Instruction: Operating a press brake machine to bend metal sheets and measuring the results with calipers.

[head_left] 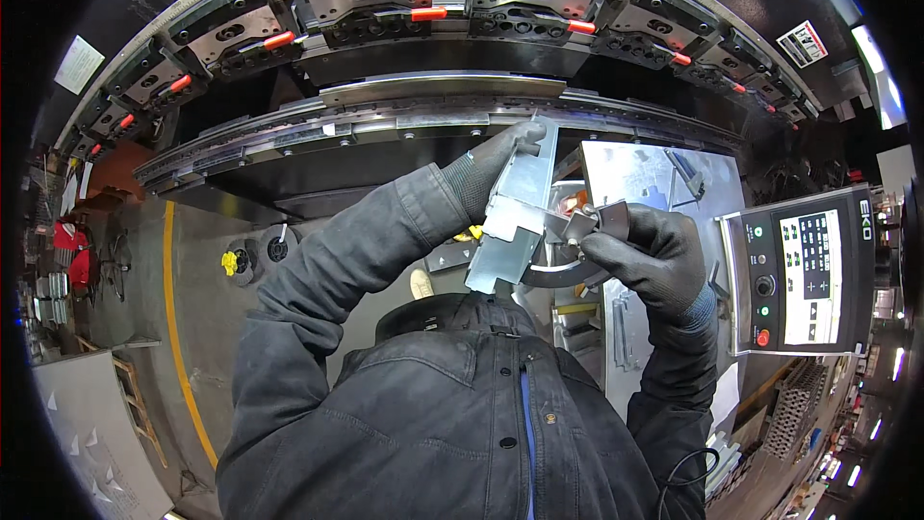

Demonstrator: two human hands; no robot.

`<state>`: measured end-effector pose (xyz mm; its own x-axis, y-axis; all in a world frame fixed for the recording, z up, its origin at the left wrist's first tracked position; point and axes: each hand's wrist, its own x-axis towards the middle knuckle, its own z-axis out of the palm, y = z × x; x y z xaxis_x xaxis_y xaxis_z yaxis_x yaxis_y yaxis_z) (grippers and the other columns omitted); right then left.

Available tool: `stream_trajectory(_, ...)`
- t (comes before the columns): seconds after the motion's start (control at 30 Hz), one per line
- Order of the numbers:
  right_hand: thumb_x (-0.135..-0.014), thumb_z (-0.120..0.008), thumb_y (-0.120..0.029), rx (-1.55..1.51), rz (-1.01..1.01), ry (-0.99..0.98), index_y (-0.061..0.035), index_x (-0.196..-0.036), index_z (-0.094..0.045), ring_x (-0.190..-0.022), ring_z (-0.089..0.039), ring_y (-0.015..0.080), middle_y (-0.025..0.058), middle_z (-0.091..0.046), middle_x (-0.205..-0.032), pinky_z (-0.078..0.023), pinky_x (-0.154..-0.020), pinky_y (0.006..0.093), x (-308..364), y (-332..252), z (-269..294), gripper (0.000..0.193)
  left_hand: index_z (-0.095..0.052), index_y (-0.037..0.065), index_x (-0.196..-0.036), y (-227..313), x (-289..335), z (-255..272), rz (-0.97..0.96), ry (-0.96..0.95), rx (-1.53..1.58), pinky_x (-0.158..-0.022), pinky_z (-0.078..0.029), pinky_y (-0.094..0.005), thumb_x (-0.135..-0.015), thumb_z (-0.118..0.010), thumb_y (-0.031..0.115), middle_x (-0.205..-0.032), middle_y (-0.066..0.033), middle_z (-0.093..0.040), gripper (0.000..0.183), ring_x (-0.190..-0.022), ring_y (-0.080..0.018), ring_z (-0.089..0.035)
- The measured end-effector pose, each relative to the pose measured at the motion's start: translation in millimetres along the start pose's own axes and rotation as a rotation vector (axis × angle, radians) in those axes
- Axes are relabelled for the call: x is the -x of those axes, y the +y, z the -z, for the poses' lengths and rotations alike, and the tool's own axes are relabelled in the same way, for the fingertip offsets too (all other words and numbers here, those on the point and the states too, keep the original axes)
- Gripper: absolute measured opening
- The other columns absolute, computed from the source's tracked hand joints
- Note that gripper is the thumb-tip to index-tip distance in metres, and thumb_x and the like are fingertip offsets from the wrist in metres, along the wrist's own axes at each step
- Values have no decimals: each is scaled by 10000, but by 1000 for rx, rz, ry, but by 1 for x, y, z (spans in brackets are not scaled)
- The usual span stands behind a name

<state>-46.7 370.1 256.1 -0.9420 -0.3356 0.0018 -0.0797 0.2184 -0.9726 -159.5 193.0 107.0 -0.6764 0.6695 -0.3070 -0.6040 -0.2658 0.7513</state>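
My left hand (493,169), in a dark glove, is closed on the upper end of a bent sheet-metal part (527,178). The silvery part is long, with folded edges and a stepped lower end, and I hold it tilted in front of my chest. My right hand (654,255), also gloved, pinches a small metal tool with flat plates (580,227). This tool's tip meets or nearly meets the part's right edge; contact cannot be made out. Its exact kind does not show.
Ahead runs a press brake's lower die rail (385,125), under upper tool clamps with red handles (428,14). At right are a metal table (626,169) with a dark tool (685,173) and a control panel (808,274). A foot pedal (234,262) with yellow lies on the floor.
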Motion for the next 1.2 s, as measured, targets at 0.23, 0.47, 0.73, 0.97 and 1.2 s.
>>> stream_trajectory(0.23,-711,-630,-37,-15,-22,0,41,-776,-613,-481,-518,84,80,-594,-613,-408,-429,154,1,3,3,104,-215,-55,-1217,4,12,-18,-2,69,25,-857,-348,-467,-717,-504,526,-1146,-295,-299,819,-1037,-365,-380)
stream_trajectory(0.47,-703,-639,-48,38,-32,-16,45,-782,-612,-479,-526,83,88,-603,-617,-406,-420,147,0,8,7,125,-229,-64,-1227,-2,13,-21,-27,103,107,-861,-356,-448,-717,-494,503,-1141,-294,-320,807,-1027,-360,-402)
stream_trajectory(0.73,-676,-636,5,-3,-36,0,56,-778,-603,-490,-531,89,97,-603,-619,-422,-435,160,0,10,2,118,-257,-69,-1214,6,20,-35,-22,189,-11,-854,-363,-429,-719,-473,501,-1132,-274,-342,786,-1004,-337,-425)
stream_trajectory(0.97,-698,-637,-39,8,-43,-1,46,-793,-609,-504,-535,83,89,-606,-628,-418,-438,154,2,10,4,131,-263,-63,-1214,3,13,-29,29,195,30,-843,-367,-423,-724,-468,483,-1131,-261,-350,761,-997,-327,-429)
stream_trajectory(1.2,-708,-634,-50,-39,-58,1,42,-790,-613,-512,-532,79,78,-605,-633,-418,-454,154,3,14,4,126,-287,-49,-1205,2,22,-32,-32,229,78,-827,-375,-411,-732,-478,431,-1107,-253,-370,700,-987,-321,-436)
